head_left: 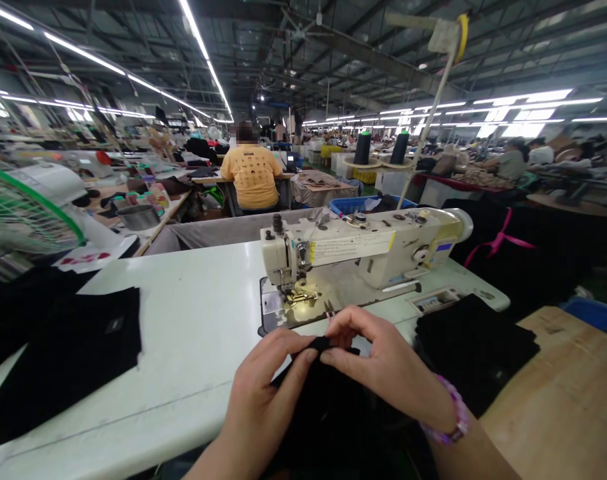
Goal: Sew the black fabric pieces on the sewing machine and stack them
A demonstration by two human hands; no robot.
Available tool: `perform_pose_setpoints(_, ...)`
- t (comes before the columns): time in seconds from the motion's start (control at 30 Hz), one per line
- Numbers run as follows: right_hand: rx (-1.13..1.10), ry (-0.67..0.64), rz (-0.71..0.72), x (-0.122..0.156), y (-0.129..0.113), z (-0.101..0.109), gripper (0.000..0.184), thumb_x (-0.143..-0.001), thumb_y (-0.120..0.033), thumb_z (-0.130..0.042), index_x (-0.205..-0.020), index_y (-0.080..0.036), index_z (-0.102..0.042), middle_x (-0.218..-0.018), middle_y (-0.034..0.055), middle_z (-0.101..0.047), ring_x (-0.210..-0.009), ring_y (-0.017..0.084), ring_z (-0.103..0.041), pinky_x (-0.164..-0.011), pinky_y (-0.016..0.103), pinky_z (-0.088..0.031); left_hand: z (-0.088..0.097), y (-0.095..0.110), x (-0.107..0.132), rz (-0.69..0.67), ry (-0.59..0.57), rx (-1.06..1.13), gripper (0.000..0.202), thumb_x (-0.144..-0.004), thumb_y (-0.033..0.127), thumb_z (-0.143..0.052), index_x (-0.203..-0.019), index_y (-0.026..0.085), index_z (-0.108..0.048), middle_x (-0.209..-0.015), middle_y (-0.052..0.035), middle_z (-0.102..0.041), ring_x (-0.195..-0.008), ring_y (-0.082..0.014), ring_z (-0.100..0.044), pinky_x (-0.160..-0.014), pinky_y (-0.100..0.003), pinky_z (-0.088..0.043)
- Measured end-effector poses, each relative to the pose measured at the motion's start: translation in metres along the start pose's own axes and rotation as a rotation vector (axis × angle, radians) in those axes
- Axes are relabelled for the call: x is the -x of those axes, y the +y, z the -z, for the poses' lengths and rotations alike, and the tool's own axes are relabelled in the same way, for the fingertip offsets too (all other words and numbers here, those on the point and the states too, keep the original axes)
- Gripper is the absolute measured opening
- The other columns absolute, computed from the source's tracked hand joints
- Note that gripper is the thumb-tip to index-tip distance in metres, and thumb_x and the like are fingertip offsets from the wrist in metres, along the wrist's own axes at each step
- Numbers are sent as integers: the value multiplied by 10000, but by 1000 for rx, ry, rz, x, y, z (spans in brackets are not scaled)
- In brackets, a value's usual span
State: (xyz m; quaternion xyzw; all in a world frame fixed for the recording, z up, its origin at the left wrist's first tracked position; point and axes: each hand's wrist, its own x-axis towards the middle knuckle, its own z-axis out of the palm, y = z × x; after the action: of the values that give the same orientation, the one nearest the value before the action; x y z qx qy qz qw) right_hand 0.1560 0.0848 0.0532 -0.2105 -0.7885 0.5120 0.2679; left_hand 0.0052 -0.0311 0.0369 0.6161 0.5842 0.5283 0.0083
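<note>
Black fabric (pixel 328 407) hangs over the table's front edge, its upper edge bunched between both hands. My left hand (pixel 268 373) pinches that edge between thumb and fingers. From the other side my right hand (pixel 373 347), with a beaded bracelet (pixel 456 410) at the wrist, pinches the same edge close by. Just beyond the fingertips stands a sewing machine (pixel 353 243), its needle area lit. A pair of small scissors (pixel 329 309) points up behind my right fingers, partly hidden by them.
Black cloth pieces (pixel 103 333) lie on the white table (pixel 193 293) at left. More black fabric (pixel 473 353) rests at right beside a wooden board (pixel 563 387). A green-rimmed fan (pixel 28 207) stands far left. Ahead sits a person in a yellow shirt (pixel 252 175). Thread cones (pixel 363 148) rise behind the machine.
</note>
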Motion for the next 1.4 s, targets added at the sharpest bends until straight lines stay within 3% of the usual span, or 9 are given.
perform_pose_setpoints(0.23,-35,-28,-12,-3,4,0,194,-842,-338,-739,-974,-209,-680,-796,-42,-628,-743,93,-567,-689,183,-463,-1,-2,4,6,5,-29,152,-939,127,-576,-954,254,-657,-866,45,-677,-798,-73,-649,-743,-123,-490)
perform_pose_setpoints(0.5,-85,-82,-33,-4,7,2,173,-850,-337,-721,-907,-183,-666,-802,-29,-635,-760,101,-572,-710,193,-457,-2,-6,7,44,-31,-30,137,-950,152,-567,-897,237,-660,-832,31,-673,-769,-96,-647,-707,-162,-507)
perform_pose_setpoints(0.67,-85,-49,-68,-4,10,-2,168,-869,-348,-688,-896,-183,-668,-795,-27,-643,-743,102,-578,-686,193,-455,-4,-6,8,-17,120,-152,154,-916,162,-633,-1051,220,-677,-925,-9,-644,-848,-117,-635,-760,-203,-513)
perform_pose_setpoints(0.73,-87,-39,-81,-4,10,-5,160,-869,-339,-682,-908,-185,-671,-799,-26,-644,-737,102,-579,-680,191,-458,-4,-6,10,-69,172,-214,161,-899,148,-657,-1046,209,-687,-914,-13,-617,-832,-116,-618,-751,-215,-507)
perform_pose_setpoints(0.87,-40,1,-52,-3,8,-9,105,-867,-285,-649,-887,-184,-674,-786,-27,-640,-733,105,-577,-680,191,-463,-6,-7,12,-140,162,-259,177,-890,108,-659,-1040,194,-696,-891,-12,-612,-813,-113,-601,-733,-226,-500)
perform_pose_setpoints(1.23,92,36,17,-2,0,-15,85,-877,-186,-606,-864,-199,-689,-801,-23,-655,-751,115,-584,-719,213,-452,-9,-6,9,-137,172,-272,134,-868,93,-662,-957,185,-703,-848,-19,-639,-775,-131,-601,-716,-248,-494)
perform_pose_setpoints(1.3,103,11,27,-2,1,-13,58,-893,-214,-627,-882,-202,-683,-815,-17,-653,-772,123,-591,-729,225,-457,-6,-5,7,-111,165,-246,103,-869,110,-658,-920,191,-696,-832,-14,-640,-765,-129,-604,-715,-245,-492)
perform_pose_setpoints(1.4,198,-27,138,-3,9,-5,77,-881,-278,-698,-884,-204,-677,-945,17,-644,-926,161,-593,-851,280,-459,8,-7,2,73,124,-104,83,-886,166,-629,-822,204,-664,-827,-5,-647,-776,-128,-621,-714,-228,-497)
